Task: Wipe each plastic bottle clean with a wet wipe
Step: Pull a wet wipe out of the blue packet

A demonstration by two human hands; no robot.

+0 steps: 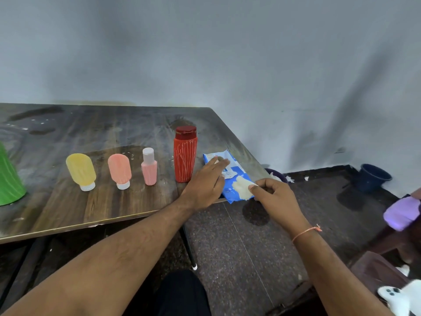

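Fingers of our left hand (206, 182) lie straight and flat, pressing down on the blue wet-wipe pack (229, 175) near its far end. Fingers of our right hand (274, 197) are curled narrow, thumb and forefinger pinching a pale wet wipe (242, 187) that stands out of the pack's near end, just ahead of the fingertips. The pack lies at the right edge of the wooden table (68, 208), its near corner overhanging that edge. Just left of the left fingertips stands the red bottle (185, 155), upright, with a dark red cap and white streaks down its body; we cannot tell whether the hand touches it. Further left of those fingers, in a row and apart from one another, stand a small pink bottle (149, 167) with a pale cap on top, a salmon bottle (120, 171) resting on its white cap, and a yellow bottle (81, 171) also resting on its cap. A green bottle (9, 179) shows partly at the far left. Contents of the bottles cannot be seen. A dark blue bucket (373, 177) sits on the floor, well to the right of the right hand.
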